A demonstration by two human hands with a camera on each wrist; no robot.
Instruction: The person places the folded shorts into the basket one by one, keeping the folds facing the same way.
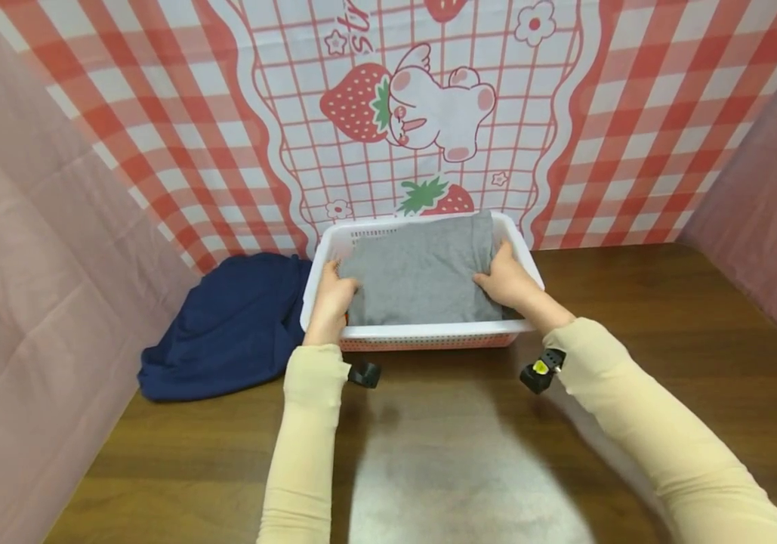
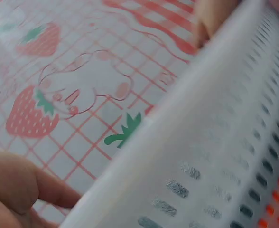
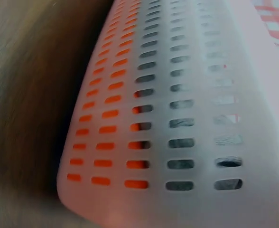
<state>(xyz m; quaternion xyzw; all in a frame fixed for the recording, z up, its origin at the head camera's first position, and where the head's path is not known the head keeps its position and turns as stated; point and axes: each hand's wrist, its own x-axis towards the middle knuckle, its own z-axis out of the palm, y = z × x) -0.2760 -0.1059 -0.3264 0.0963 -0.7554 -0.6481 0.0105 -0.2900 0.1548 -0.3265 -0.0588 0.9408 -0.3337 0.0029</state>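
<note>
A grey folded cloth (image 1: 422, 272) lies in a white plastic basket (image 1: 442, 330) with slotted walls. Inside the left end of the basket, my left hand (image 1: 331, 298) grips the cloth's left edge, thumb on top. My right hand (image 1: 510, 279) pinches the right edge of the same cloth, its fingertips partly hidden by the cloth. In the left wrist view, the left hand (image 2: 16, 190) reaches over the basket's rim. Something orange (image 3: 108, 114) shows through the lower slots, under the grey cloth.
A navy blue cloth (image 1: 232, 325) lies bunched on the brown wooden table (image 1: 633, 317), against the basket's left side. Behind the basket hangs a red checked strawberry-print cloth (image 1: 429, 113). Pink curtains (image 1: 41, 264) stand at both sides.
</note>
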